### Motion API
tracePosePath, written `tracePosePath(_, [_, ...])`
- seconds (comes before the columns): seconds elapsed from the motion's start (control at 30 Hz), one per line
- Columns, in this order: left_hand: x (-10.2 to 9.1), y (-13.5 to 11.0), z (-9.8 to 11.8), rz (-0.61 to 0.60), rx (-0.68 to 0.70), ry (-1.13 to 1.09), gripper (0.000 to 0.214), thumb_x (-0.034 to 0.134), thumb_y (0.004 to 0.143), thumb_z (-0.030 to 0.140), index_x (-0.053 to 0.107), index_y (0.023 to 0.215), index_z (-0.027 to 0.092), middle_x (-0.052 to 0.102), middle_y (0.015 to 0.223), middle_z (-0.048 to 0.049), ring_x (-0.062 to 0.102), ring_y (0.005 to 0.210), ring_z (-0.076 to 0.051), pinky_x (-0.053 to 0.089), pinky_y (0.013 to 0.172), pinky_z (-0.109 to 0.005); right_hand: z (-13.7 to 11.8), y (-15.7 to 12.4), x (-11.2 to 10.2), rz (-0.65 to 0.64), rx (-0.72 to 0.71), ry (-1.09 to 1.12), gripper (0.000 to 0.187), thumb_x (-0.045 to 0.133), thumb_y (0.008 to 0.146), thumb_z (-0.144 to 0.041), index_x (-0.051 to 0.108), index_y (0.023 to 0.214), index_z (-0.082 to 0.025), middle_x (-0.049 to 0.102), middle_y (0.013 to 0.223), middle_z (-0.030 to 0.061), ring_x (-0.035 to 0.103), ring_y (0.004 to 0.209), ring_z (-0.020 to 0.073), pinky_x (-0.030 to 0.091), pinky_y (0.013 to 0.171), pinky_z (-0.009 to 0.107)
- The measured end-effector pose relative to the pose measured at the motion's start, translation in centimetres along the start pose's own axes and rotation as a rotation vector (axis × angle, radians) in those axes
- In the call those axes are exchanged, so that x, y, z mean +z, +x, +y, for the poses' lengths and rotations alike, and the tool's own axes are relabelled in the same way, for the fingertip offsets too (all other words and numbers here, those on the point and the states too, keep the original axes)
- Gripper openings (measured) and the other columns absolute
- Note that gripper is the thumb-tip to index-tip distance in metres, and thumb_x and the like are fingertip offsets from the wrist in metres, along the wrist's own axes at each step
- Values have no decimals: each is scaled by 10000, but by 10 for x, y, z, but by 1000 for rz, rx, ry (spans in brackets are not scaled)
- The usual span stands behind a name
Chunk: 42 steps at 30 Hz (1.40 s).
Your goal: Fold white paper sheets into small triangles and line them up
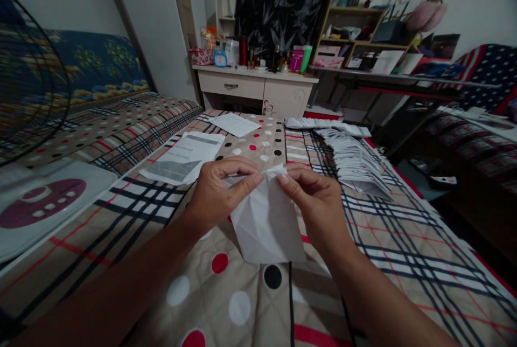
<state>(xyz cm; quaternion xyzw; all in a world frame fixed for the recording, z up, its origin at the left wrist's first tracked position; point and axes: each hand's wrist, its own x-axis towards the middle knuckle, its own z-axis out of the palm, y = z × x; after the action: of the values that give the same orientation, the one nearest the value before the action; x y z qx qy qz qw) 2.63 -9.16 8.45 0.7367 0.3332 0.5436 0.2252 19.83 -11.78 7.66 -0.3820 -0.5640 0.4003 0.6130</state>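
A white folded paper bag (266,223) lies on the plaid and polka-dot bedspread (404,239) in front of me. My left hand (218,191) pinches the bag's top edge from the left, fingers closed on it. From the right, my right hand (315,196) pinches the same top edge. Both thumbs and forefingers meet near the bag's upper corner. The lower part of the bag rests flat on the cloth.
A long row of stacked white paper pieces (355,158) runs along the bed's right side. Printed sheets (183,158) and a white sheet (234,123) lie further back. A fan base (44,201) sits at left. A dresser (254,88) and cluttered shelves (359,40) stand behind.
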Motion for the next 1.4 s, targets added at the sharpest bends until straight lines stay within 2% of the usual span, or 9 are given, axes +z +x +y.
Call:
tracePosePath(0.4, [3, 0, 9, -7, 11, -44, 103, 695, 753, 147, 687, 650, 152, 737, 738, -35, 689, 709, -142, 549, 689, -230, -6, -4, 6, 195, 81, 145, 196, 843, 619, -187, 667, 534, -199, 669, 730, -14, 585, 671, 101, 475, 660, 231])
tracePosePath(0.6, [3, 0, 11, 20, -178, -6, 71, 754, 720, 223, 709, 696, 174, 737, 725, -15, 681, 675, -149, 550, 645, -239, -10, -2, 6, 260, 117, 208, 225, 855, 581, -170, 639, 520, -189, 670, 719, -12, 599, 656, 105, 487, 622, 229])
tracePosePath(0.73, [1, 3, 6, 31, -254, -74, 164, 795, 692, 281, 698, 764, 170, 734, 782, -18, 687, 719, -150, 558, 680, -240, -12, 0, 3, 280, 115, 190, 243, 863, 567, -177, 623, 534, -186, 669, 707, -11, 601, 645, 112, 502, 626, 245])
tracePosePath(0.83, [2, 5, -4, 38, -303, -167, 272, 805, 670, 267, 683, 890, 163, 736, 866, -33, 695, 745, -148, 553, 663, -228, -3, 4, -2, 306, 122, 173, 279, 875, 537, -183, 596, 539, -183, 653, 659, -24, 580, 602, 105, 503, 631, 258])
tracePosePath(0.93, [5, 4, -21, 7, -417, -217, 328, 791, 662, 248, 662, 947, 147, 715, 745, -21, 675, 653, -139, 518, 566, -207, 15, 8, -7, 352, 192, 152, 311, 875, 501, -187, 566, 537, -183, 629, 589, -35, 554, 542, 106, 486, 591, 269])
tracePosePath(1.07, [13, -1, -49, 7, -501, -178, 258, 794, 613, 210, 666, 820, 127, 679, 645, -7, 643, 581, -125, 507, 542, -209, 47, 12, -16, 366, 259, 74, 316, 862, 507, -222, 552, 554, -186, 634, 593, -26, 569, 536, 122, 475, 560, 277])
tracePosePath(1.2, [13, -8, -78, -45, -540, -52, 105, 735, 653, 179, 651, 701, 139, 651, 600, 0, 613, 515, -123, 483, 491, -218, 72, 18, -30, 359, 259, -68, 326, 864, 485, -238, 550, 550, -181, 633, 593, -17, 554, 520, 118, 453, 532, 268])
tracePosePath(1.3, [5, -12, -95, -49, -518, 91, 46, 700, 691, 169, 661, 701, 147, 646, 611, -1, 609, 526, -130, 478, 499, -228, 85, 23, -44, 415, 231, -190, 345, 872, 459, -267, 551, 553, -184, 620, 572, -17, 550, 514, 126, 454, 528, 276])
tracePosePath(1.4, [1, -13, -94, -19, -356, 278, 47, 665, 758, 178, 696, 777, 148, 667, 678, -18, 620, 605, -140, 507, 583, -257, 93, 25, -53, 443, 223, -218, 344, 863, 473, -293, 546, 558, -188, 611, 564, -16, 542, 504, 128, 448, 516, 278])
